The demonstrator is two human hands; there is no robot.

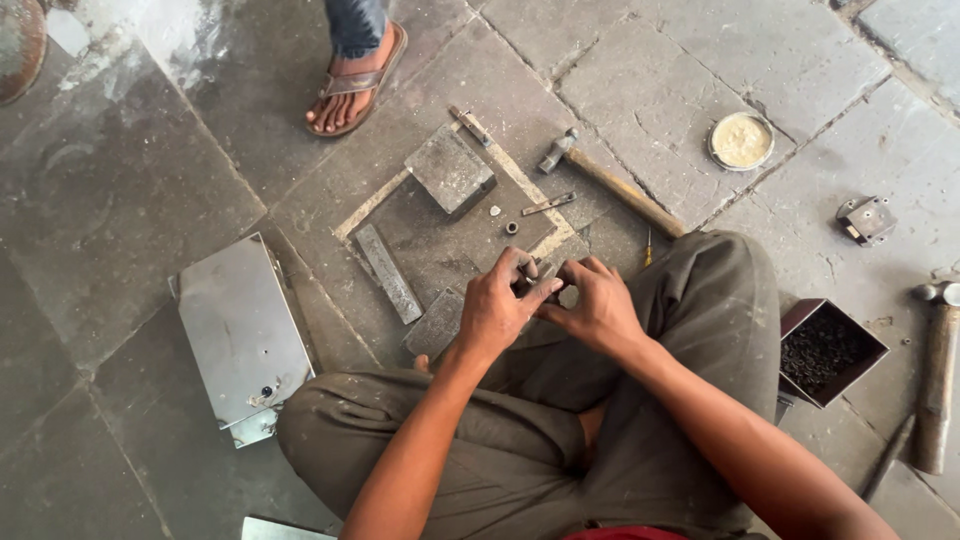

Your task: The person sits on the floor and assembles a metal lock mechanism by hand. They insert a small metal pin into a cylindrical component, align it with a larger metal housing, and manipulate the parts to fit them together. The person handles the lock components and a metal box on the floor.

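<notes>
I sit cross-legged on a stone floor. My left hand (497,305) and my right hand (598,303) meet in front of my knees, fingers pinched together on a small dark metal part (531,272) held between them. The part is mostly hidden by my fingers. Just beyond my hands lie a small metal ring (512,228), a thin metal pin (548,205) and a tiny pale piece (495,211).
A square steel block (449,170), a flat steel bar (389,272) and a hammer (610,182) lie ahead. A shiny metal plate (240,335) is at left, a box of small dark parts (828,350) and another hammer (936,380) at right, a round tin (741,140) beyond. Another person's sandalled foot (355,85) stands at top.
</notes>
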